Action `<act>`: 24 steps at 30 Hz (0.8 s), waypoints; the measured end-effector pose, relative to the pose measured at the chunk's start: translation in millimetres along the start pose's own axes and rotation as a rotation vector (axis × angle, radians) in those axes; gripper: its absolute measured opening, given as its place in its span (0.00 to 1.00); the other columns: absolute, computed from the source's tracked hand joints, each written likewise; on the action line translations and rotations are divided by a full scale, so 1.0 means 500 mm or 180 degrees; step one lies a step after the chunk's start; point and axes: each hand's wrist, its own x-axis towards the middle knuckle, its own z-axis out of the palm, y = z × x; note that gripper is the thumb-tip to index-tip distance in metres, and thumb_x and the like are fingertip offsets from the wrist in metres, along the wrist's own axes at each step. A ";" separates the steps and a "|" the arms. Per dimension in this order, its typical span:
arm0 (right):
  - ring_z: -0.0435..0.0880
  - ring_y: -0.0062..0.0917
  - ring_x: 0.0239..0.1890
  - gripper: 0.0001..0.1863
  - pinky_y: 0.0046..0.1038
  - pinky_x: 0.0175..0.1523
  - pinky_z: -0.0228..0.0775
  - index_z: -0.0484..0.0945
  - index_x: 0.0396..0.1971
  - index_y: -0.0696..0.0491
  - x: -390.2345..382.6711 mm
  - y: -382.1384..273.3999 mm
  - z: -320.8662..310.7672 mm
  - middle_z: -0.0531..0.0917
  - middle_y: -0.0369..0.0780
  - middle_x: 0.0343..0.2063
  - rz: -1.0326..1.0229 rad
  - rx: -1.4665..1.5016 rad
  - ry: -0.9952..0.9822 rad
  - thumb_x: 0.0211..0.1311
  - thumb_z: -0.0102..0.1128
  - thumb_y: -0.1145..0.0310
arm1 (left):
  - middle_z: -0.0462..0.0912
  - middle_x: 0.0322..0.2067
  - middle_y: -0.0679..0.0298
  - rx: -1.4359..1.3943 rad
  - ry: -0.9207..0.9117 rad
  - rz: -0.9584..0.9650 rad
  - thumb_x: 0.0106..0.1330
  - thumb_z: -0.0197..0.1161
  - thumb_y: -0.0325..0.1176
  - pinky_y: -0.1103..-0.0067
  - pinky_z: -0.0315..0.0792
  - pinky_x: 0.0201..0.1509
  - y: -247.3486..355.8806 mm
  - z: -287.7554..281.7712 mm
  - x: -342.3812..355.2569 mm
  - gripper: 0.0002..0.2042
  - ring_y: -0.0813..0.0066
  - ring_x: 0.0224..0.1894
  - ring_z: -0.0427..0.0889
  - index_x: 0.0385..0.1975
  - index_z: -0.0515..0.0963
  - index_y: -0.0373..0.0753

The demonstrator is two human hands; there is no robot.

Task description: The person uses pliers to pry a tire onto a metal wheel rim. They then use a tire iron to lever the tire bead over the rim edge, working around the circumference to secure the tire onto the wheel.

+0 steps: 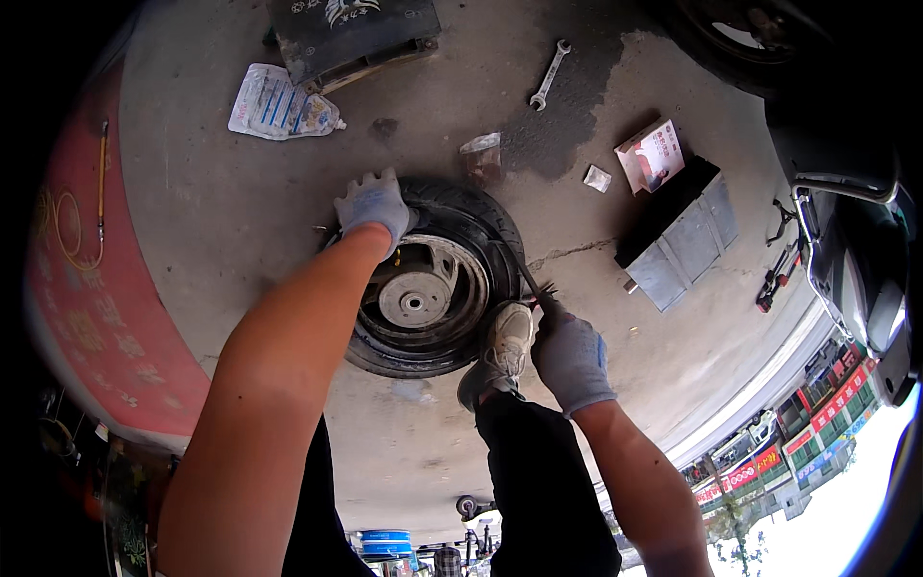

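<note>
My gloved left hand (375, 207) grips the upper-left part of a black tire (490, 221) lying around a silver wheel rim (413, 300). My gloved right hand (567, 356) is shut on a dark lever (527, 279), whose far end reaches into the tire's right side. My shoe (506, 346) presses at the tire's lower right, beside that hand.
A wrench (550, 75), a black crate (351, 29), a plastic pouch (274, 106), a metal box (683, 255) and a pink carton (652, 154) lie around the wheel. A red mat (106, 317) with a hose is left; a motorbike (856, 269) stands right.
</note>
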 end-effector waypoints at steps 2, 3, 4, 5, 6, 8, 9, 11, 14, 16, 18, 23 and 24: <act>0.84 0.47 0.40 0.21 0.45 0.44 0.75 0.73 0.55 0.53 -0.006 0.010 -0.023 0.84 0.52 0.34 -0.0171 0.0365 -0.0154 0.60 0.48 0.71 | 0.71 0.59 0.59 0.0015 -0.0006 -0.0078 0.52 0.72 0.51 0.55 0.63 0.63 0.001 -0.002 -0.001 0.33 0.55 0.65 0.67 0.58 0.69 0.47; 0.83 0.47 0.39 0.21 0.43 0.44 0.75 0.74 0.55 0.52 0.008 -0.010 -0.023 0.84 0.51 0.33 -0.0201 0.0271 0.0001 0.60 0.49 0.72 | 0.71 0.60 0.59 0.0033 -0.0006 -0.0118 0.52 0.72 0.52 0.55 0.63 0.64 0.001 -0.001 -0.001 0.34 0.55 0.65 0.67 0.58 0.69 0.48; 0.83 0.47 0.39 0.22 0.42 0.44 0.76 0.74 0.55 0.51 0.028 -0.050 -0.017 0.84 0.51 0.33 -0.0243 0.0173 0.0115 0.59 0.50 0.73 | 0.69 0.62 0.59 0.0010 0.0018 -0.0120 0.51 0.73 0.52 0.55 0.62 0.65 -0.006 0.005 0.014 0.36 0.54 0.66 0.66 0.60 0.68 0.49; 0.82 0.47 0.38 0.22 0.41 0.43 0.76 0.75 0.55 0.51 0.040 -0.063 -0.005 0.83 0.51 0.33 -0.0202 0.0107 0.0223 0.59 0.51 0.74 | 0.69 0.62 0.59 0.0013 -0.0045 -0.0161 0.50 0.73 0.52 0.56 0.63 0.65 0.005 0.010 0.015 0.37 0.54 0.66 0.65 0.61 0.68 0.49; 0.85 0.39 0.35 0.22 0.34 0.43 0.77 0.74 0.55 0.54 0.039 -0.058 0.011 0.84 0.49 0.34 -0.0134 -0.0039 0.0239 0.60 0.51 0.75 | 0.69 0.62 0.58 0.0024 -0.0104 -0.0208 0.49 0.74 0.52 0.58 0.63 0.66 0.014 0.011 0.012 0.38 0.54 0.67 0.65 0.62 0.67 0.50; 0.84 0.31 0.34 0.21 0.30 0.42 0.77 0.74 0.56 0.57 0.023 -0.015 0.033 0.84 0.45 0.34 -0.0107 0.2069 -0.0199 0.62 0.52 0.74 | 0.70 0.62 0.55 -0.0095 -0.0023 -0.0105 0.49 0.73 0.52 0.60 0.64 0.66 0.002 0.013 0.031 0.39 0.54 0.66 0.66 0.62 0.67 0.48; 0.84 0.27 0.33 0.21 0.28 0.42 0.77 0.73 0.56 0.59 0.003 0.001 0.048 0.84 0.43 0.34 -0.0061 0.3125 -0.0446 0.63 0.53 0.74 | 0.70 0.62 0.56 -0.0054 -0.0097 -0.0127 0.49 0.73 0.52 0.59 0.64 0.66 -0.007 0.024 0.023 0.38 0.54 0.66 0.66 0.62 0.67 0.49; 0.81 0.22 0.29 0.19 0.26 0.35 0.74 0.75 0.56 0.59 -0.009 -0.011 0.082 0.82 0.41 0.29 -0.0009 0.3298 -0.1102 0.66 0.51 0.72 | 0.69 0.63 0.58 -0.0035 -0.0117 -0.0105 0.51 0.73 0.52 0.56 0.63 0.65 0.003 0.008 0.029 0.37 0.55 0.67 0.66 0.61 0.68 0.49; 0.75 0.17 0.19 0.15 0.23 0.22 0.67 0.78 0.51 0.57 -0.011 -0.053 0.169 0.79 0.37 0.21 0.0054 0.3942 -0.1816 0.68 0.49 0.72 | 0.70 0.63 0.56 -0.0050 -0.0141 0.0022 0.48 0.73 0.56 0.59 0.65 0.65 0.009 0.025 0.044 0.39 0.53 0.66 0.66 0.60 0.68 0.47; 0.73 0.16 0.20 0.15 0.21 0.23 0.66 0.79 0.49 0.55 0.041 -0.051 0.178 0.80 0.37 0.25 -0.0514 0.2438 -0.2402 0.69 0.49 0.66 | 0.70 0.62 0.56 -0.0078 -0.0169 0.0083 0.46 0.74 0.58 0.59 0.66 0.65 0.022 0.022 0.044 0.41 0.53 0.66 0.67 0.60 0.68 0.46; 0.66 0.13 0.16 0.16 0.20 0.19 0.58 0.78 0.49 0.51 0.057 -0.094 0.168 0.80 0.35 0.24 0.0524 0.3195 -0.3098 0.69 0.48 0.60 | 0.70 0.62 0.56 -0.0017 -0.0091 -0.0006 0.45 0.74 0.58 0.59 0.66 0.65 0.005 0.011 0.038 0.42 0.53 0.66 0.66 0.61 0.67 0.46; 0.58 0.10 0.13 0.19 0.16 0.18 0.48 0.72 0.59 0.47 0.020 -0.113 0.217 0.66 0.28 0.17 0.0113 0.4306 -0.3438 0.70 0.45 0.69 | 0.68 0.63 0.57 -0.0032 -0.0182 -0.0024 0.48 0.74 0.55 0.60 0.65 0.65 0.003 -0.007 0.019 0.41 0.54 0.66 0.66 0.62 0.66 0.46; 0.57 0.10 0.13 0.20 0.17 0.17 0.46 0.72 0.60 0.47 0.002 -0.122 0.236 0.65 0.27 0.16 0.0266 0.4644 -0.3394 0.70 0.44 0.69 | 0.69 0.62 0.57 -0.0062 -0.0113 -0.0008 0.49 0.74 0.53 0.60 0.64 0.65 -0.005 0.001 0.027 0.39 0.54 0.66 0.66 0.61 0.66 0.46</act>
